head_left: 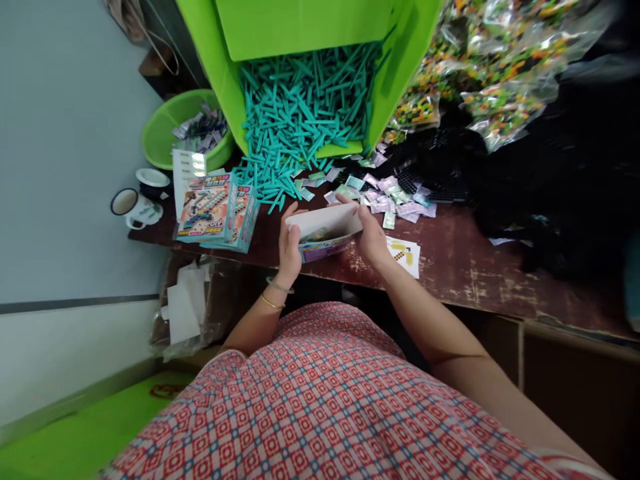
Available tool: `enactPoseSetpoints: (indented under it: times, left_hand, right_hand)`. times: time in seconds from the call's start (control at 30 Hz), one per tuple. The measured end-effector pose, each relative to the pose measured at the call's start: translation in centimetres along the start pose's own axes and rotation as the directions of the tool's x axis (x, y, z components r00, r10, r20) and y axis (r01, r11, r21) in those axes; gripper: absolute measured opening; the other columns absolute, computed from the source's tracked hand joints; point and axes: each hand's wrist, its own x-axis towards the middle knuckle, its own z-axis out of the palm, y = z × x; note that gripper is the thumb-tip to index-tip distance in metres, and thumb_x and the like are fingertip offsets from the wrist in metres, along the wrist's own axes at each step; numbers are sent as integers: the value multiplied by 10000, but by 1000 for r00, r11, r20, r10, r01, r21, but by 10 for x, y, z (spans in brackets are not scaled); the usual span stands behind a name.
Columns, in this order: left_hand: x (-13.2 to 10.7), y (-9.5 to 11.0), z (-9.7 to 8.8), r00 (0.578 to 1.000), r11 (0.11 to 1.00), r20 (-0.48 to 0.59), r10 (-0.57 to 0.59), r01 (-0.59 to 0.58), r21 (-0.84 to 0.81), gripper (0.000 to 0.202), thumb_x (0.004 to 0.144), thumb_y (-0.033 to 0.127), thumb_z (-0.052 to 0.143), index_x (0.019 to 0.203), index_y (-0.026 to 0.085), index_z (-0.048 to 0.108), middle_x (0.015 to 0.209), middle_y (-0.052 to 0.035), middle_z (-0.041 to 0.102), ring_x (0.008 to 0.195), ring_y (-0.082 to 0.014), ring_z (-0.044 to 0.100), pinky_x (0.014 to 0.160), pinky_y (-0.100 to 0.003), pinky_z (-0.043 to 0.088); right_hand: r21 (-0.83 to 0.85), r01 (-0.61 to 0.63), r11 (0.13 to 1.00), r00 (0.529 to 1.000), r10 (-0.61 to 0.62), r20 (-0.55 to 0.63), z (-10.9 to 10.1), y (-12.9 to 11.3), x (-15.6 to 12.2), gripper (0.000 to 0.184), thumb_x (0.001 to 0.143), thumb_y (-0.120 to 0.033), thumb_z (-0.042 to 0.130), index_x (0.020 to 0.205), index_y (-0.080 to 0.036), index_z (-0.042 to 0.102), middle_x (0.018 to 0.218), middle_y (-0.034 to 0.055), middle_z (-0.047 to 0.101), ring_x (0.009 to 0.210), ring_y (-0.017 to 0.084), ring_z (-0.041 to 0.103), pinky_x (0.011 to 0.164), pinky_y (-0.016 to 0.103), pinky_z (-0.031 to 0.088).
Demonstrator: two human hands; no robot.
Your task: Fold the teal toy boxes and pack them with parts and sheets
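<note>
Between my two hands is a small cardboard box (325, 223), its top flap raised and its white inside showing. My left hand (289, 245) grips the box's left end, thumb over the edge. At the other end my right hand (371, 233) holds it, fingers behind the flap. Something pale lies inside, too shaded to name. The box hangs over the table's front edge, tilted toward me. Just right of my right hand, a printed card (405, 257) with a yellow picture rests on the table. Small sachets (395, 197) are scattered behind it.
A green bin (330, 30) spills teal plastic sticks (305, 107) onto the table (450, 260). Printed boxes (207, 210), an enamel mug (143, 212) and a green basket (150, 137) stand left. Bags of colourful beads (505, 107) and black pieces (540, 180) fill the right.
</note>
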Motion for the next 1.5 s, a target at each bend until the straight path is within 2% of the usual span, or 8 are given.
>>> enactPoseSetpoints:
  times: [0.17, 0.33, 0.47, 0.63, 0.8, 1.03, 1.23, 1.5]
  left_hand:
    - [12, 2, -11, 986, 984, 33, -165, 167, -69, 555, 727, 529, 889, 1172, 217, 779, 1252, -65, 789, 1171, -279, 717, 1019, -353, 562]
    - [29, -2, -21, 945, 933, 81, -318, 327, -152, 347, 611, 398, 878, 871, 181, 799, 855, -28, 813, 917, -277, 769, 898, -387, 597]
    - [32, 2, -20, 948, 948, 200, -249, 281, -147, 255, 681, 358, 792, 876, 195, 813, 930, -43, 827, 992, -283, 771, 964, -405, 582]
    - [29, -7, -14, 953, 976, 251, -167, 196, -96, 301, 744, 349, 719, 996, 229, 829, 1076, -49, 828, 1108, -280, 747, 1052, -418, 547]
    - [3, -24, -14, 919, 937, 212, -334, 348, -35, 298, 734, 324, 640, 950, 207, 809, 1023, -57, 821, 977, -272, 746, 920, -400, 579]
    - [-13, -21, -43, 758, 847, 410, -507, 525, 78, 589, 712, 220, 644, 1289, 207, 756, 1078, -67, 816, 932, -245, 742, 854, -357, 582]
    - [-34, -23, -51, 827, 881, 315, -466, 468, 75, 567, 817, 262, 593, 1374, 275, 697, 1103, -31, 795, 922, -205, 731, 834, -329, 579]
    - [-79, -23, -55, 988, 987, 157, -2, -23, 158, 508, 1000, 621, 446, 953, 219, 753, 1147, -121, 776, 1115, -279, 726, 1033, -479, 559]
  right_hand:
    - [280, -124, 952, 960, 43, 278, 5, 14, 10, 831, 955, -744, 477, 1658, -305, 409, 1542, 121, 619, 1370, 318, 619, 1065, 484, 543]
    - [290, -375, 881, 848, 199, 491, -10, 19, 36, 685, 772, -536, 713, 1373, -206, 728, 1150, 118, 809, 1016, 315, 754, 904, 480, 615]
    - [5, -1, 1000, 919, -1, 394, -18, 5, 48, 398, 891, -405, 654, 1224, -267, 823, 1140, 76, 821, 1157, 303, 722, 1058, 496, 545]
    - [-238, 363, 901, 834, -200, 515, -14, -10, 40, 408, 1007, -423, 627, 1376, -302, 754, 1352, 53, 766, 1243, 278, 695, 1136, 491, 487]
    - [-118, 72, 990, 839, 4, 544, -9, -1, 29, 409, 1016, -546, 602, 1171, -263, 854, 1154, 63, 830, 1032, 272, 767, 926, 439, 605]
    - [27, -359, 933, 566, 195, 801, -10, 26, 24, 367, 826, -584, 830, 1082, -326, 878, 997, 8, 848, 813, 205, 762, 775, 375, 650]
    - [88, -441, 893, 733, 302, 610, 19, 45, -11, 414, 765, -542, 882, 1090, -284, 876, 1042, 51, 849, 853, 243, 788, 831, 424, 670]
    - [60, -98, 993, 841, 50, 539, 18, 37, -48, 383, 1012, -568, 617, 1192, -319, 843, 1283, 61, 798, 1211, 280, 751, 1104, 503, 581]
